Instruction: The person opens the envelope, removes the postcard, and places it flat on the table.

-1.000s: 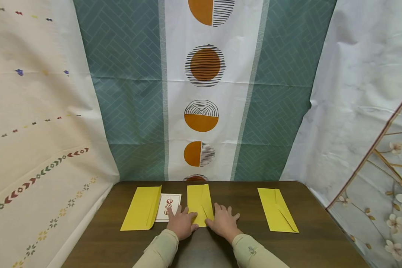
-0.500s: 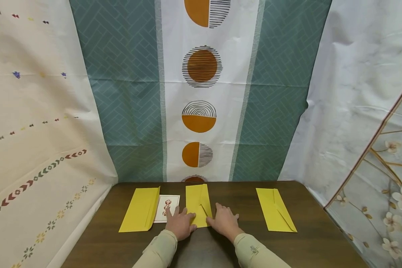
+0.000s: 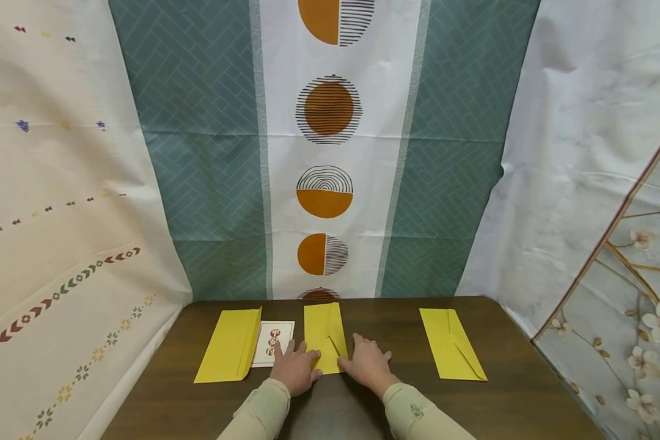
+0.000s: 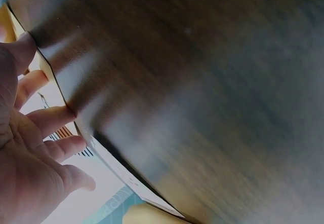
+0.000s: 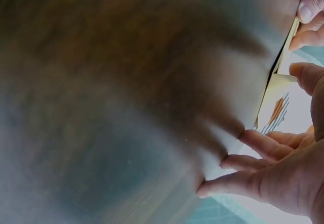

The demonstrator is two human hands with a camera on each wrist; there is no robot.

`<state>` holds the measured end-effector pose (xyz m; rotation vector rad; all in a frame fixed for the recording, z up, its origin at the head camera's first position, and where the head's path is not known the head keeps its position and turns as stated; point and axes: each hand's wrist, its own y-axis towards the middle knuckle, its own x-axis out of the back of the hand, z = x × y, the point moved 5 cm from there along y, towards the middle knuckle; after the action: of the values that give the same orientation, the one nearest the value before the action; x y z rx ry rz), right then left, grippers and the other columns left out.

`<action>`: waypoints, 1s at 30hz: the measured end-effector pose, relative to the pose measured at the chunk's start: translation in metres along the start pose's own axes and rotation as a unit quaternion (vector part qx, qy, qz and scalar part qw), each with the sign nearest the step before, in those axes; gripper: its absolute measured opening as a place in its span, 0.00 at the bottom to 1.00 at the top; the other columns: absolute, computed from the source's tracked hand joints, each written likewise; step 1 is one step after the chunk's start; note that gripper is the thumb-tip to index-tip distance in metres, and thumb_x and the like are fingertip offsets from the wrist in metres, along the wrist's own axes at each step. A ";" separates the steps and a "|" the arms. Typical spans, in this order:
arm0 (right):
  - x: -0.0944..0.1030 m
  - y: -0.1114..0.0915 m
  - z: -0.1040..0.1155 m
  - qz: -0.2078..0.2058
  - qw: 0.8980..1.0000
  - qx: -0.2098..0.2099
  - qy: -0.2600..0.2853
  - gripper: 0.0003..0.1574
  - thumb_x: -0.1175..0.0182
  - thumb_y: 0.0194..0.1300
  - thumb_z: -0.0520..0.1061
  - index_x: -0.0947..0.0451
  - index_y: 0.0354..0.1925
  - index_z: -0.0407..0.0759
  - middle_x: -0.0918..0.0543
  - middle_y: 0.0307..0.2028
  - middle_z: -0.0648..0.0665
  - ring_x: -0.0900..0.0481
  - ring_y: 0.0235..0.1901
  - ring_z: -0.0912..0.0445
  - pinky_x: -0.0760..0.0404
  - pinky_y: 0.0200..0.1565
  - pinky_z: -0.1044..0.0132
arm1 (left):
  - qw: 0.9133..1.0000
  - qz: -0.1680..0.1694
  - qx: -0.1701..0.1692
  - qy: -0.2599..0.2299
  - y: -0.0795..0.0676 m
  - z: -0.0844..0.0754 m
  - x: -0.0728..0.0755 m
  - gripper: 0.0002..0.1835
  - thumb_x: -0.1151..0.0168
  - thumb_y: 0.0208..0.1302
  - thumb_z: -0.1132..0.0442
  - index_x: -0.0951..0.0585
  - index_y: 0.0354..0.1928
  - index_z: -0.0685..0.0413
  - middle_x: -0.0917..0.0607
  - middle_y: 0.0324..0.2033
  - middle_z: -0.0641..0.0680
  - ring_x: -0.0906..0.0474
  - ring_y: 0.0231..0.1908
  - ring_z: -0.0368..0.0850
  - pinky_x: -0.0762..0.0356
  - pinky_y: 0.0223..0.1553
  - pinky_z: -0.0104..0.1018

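A yellow envelope [image 3: 320, 333] lies at the middle of the table, its flap side up with a dark slit along the flap. On its near left part rest the thumb and forefinger of my left hand [image 3: 296, 368], whose fingers are spread. The other fingers reach toward a white card [image 3: 267, 351] with red print; whether they touch it, I cannot tell. My right hand [image 3: 370, 365] has its thumb at the envelope's near right edge. In the right wrist view, the right hand's [image 5: 283, 178] other fingertips stand on the table.
A larger yellow envelope [image 3: 225, 348] lies left of the card and appears to overlap its edge. Another yellow envelope [image 3: 452, 345] lies to the right on the brown wooden table [image 3: 506, 373]. Patterned cloths [image 3: 220, 183] hang behind and at both sides.
The head view has shifted slightly. Both hands stay almost still; the dark slit at the middle envelope's flap looks a little wider than one second ago.
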<state>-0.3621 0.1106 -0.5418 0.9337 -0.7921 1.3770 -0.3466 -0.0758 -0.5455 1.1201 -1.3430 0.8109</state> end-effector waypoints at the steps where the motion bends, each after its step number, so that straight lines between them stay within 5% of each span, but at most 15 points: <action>1: 0.000 0.000 0.000 0.002 1.000 0.000 0.003 0.49 0.27 0.64 0.62 0.26 0.71 0.34 0.17 0.65 0.30 0.22 0.68 0.29 0.36 0.64 0.14 | 1.000 0.001 0.000 -0.001 -0.001 -0.001 0.001 0.24 0.30 0.69 0.41 0.12 0.61 0.44 0.15 0.65 0.62 0.26 0.70 0.70 0.42 0.71 0.81; 19: 0.014 -0.002 -0.011 0.004 0.999 0.009 0.039 0.44 0.30 0.66 0.48 0.30 0.73 0.28 0.12 0.53 0.27 0.12 0.53 0.34 0.22 0.62 0.26 | 1.000 0.010 0.007 -0.009 -0.002 -0.002 0.004 0.24 0.30 0.70 0.42 0.13 0.62 0.45 0.16 0.65 0.62 0.26 0.70 0.70 0.41 0.72 0.79; 30: 0.015 0.001 -0.012 0.001 0.999 0.011 0.038 0.41 0.30 0.69 0.45 0.30 0.72 0.28 0.12 0.53 0.27 0.12 0.53 0.35 0.19 0.60 0.30 | 1.000 0.008 0.003 -0.013 -0.002 -0.001 0.001 0.24 0.30 0.69 0.43 0.13 0.61 0.46 0.16 0.65 0.63 0.26 0.70 0.70 0.41 0.72 0.79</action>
<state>-0.3628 0.1278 -0.5339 0.8928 -0.7222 1.4170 -0.3447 -0.0759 -0.5444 1.1283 -1.3740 0.8145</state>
